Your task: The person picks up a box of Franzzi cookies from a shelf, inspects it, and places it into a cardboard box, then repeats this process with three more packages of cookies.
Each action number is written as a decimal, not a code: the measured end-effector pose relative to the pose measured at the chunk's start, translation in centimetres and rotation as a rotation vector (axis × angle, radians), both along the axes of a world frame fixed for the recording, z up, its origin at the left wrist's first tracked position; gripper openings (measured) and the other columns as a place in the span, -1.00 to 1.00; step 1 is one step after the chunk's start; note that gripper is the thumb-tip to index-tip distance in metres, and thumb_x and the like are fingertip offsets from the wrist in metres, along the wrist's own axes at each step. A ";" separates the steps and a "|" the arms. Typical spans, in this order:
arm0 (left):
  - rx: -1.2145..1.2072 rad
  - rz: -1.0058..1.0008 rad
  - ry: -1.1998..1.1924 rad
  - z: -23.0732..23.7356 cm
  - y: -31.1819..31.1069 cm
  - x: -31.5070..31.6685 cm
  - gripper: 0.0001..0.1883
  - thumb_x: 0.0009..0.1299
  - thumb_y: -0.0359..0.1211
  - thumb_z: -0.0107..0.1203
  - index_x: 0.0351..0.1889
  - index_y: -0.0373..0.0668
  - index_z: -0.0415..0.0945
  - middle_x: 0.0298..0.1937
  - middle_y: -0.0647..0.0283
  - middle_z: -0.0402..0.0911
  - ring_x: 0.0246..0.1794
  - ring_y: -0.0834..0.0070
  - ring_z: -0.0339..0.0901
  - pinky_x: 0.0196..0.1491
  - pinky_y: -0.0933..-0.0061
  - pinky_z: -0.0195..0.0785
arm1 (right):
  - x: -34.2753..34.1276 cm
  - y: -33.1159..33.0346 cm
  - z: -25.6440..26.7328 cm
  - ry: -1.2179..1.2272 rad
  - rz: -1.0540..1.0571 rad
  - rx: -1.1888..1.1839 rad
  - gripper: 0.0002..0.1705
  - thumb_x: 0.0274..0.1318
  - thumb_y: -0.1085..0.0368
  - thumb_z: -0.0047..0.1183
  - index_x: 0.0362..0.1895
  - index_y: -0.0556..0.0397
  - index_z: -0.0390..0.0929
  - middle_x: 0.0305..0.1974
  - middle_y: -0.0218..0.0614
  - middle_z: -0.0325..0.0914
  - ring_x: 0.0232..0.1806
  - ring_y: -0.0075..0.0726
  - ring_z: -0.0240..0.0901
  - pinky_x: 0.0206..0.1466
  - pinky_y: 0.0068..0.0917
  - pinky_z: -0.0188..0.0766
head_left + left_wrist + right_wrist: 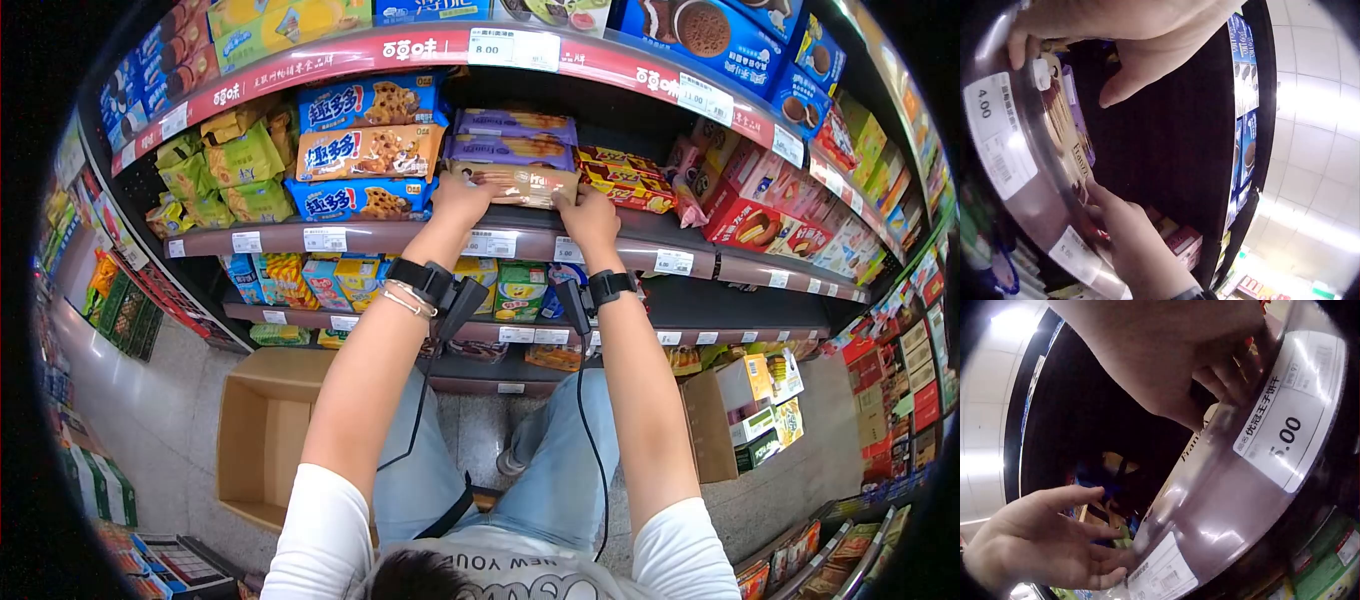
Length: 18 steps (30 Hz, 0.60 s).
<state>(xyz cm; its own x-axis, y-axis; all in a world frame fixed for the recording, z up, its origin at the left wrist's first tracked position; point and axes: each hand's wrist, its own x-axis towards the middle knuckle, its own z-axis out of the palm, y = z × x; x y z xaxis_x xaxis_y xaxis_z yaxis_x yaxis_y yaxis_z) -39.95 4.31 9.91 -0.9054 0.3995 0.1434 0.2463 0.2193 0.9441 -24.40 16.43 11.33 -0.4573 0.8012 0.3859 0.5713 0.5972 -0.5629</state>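
Observation:
A beige biscuit pack (535, 186) lies at the shelf's front edge, before purple packs (512, 150). My left hand (462, 203) is at its left end; in the right wrist view that hand (1054, 540) has extended fingers and its thumb apart. At the right end, my right hand (592, 217) holds the pack between thumb and curled fingers. In the left wrist view, the right hand (1138, 240) grips the lower end of the pack (1071, 137), while the left hand (1141, 44) is at the upper end. The right hand (1179, 356) hides part of the pack in the right wrist view.
Blue and orange cookie packs (370, 152) are stacked left of the beige pack. Red-and-yellow packs (625, 180) lie to its right. The shelf's price-tag rail (390, 238) runs in front, and another shelf (590, 55) overhangs. Cardboard boxes (245, 440) stand on the floor either side.

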 end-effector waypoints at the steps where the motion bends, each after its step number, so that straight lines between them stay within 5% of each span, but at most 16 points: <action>1: 0.006 -0.030 -0.079 0.8 -0.3 0.6 -0.52 0.13 -0.34 0.23 -0.01 -0.28 0.33 -0.19 0.18 0.51 -0.20 0.41 0.48 -0.24 0.34 0.39 | -0.1 0.3 -0.4 0.047 0.015 0.010 -0.49 -0.05 -0.04 0.12 -0.10 0.06 0.57 -0.24 -0.16 0.63 -0.15 -0.05 0.55 -0.06 -0.22 0.40; 3: 0.020 -0.091 -0.236 2.4 -0.8 1.8 -0.62 0.15 -0.36 0.22 -0.11 -0.25 0.38 -0.25 0.24 0.52 -0.27 0.48 0.48 -0.34 0.39 0.38 | -0.1 0.6 -1.0 0.142 0.045 0.031 -0.53 -0.09 -0.04 0.15 -0.17 0.02 0.60 -0.28 -0.09 0.62 -0.17 0.04 0.54 -0.08 -0.06 0.38; 6: 0.049 -0.010 -0.268 3.2 -1.0 2.6 -0.72 0.17 -0.37 0.21 -0.21 -0.23 0.42 -0.30 0.29 0.52 -0.35 0.58 0.46 -0.47 0.50 0.32 | 0.3 0.9 -1.0 0.294 0.144 -0.068 -0.53 -0.14 0.04 0.23 -0.17 0.09 0.59 -0.30 -0.08 0.62 -0.21 -0.03 0.57 -0.13 -0.16 0.43; 9: 0.098 -0.037 0.011 1.1 -0.7 1.7 -0.73 0.21 -0.38 0.19 -0.18 -0.25 0.43 -0.26 0.28 0.53 -0.40 0.61 0.45 -0.52 0.55 0.30 | 0.9 0.9 -0.8 0.540 0.249 -0.128 -0.55 -0.16 0.17 0.29 -0.19 0.19 0.56 -0.30 -0.10 0.62 -0.26 -0.21 0.59 -0.17 -0.35 0.47; 12: 0.302 -0.001 0.057 0.4 -2.0 3.3 -0.46 0.11 -0.37 0.30 0.04 -0.35 0.37 -0.01 0.05 0.45 -0.18 0.36 0.50 -0.12 0.46 0.39 | 1.8 0.5 -1.1 0.812 0.353 -0.193 -0.59 -0.11 0.28 0.29 -0.19 0.28 0.52 -0.29 -0.14 0.62 -0.26 -0.40 0.56 -0.15 -0.50 0.45; 18: 0.674 -0.044 -0.006 0.6 -7.4 8.5 -0.54 0.18 -0.44 0.27 0.04 -0.30 0.41 -0.15 0.29 0.49 -0.29 0.62 0.43 -0.20 0.64 0.31 | 6.6 -5.5 -0.7 0.910 0.440 -0.429 -0.70 0.04 0.37 0.20 -0.16 0.23 0.44 -0.21 -0.23 0.57 -0.20 -0.50 0.49 -0.10 -0.57 0.42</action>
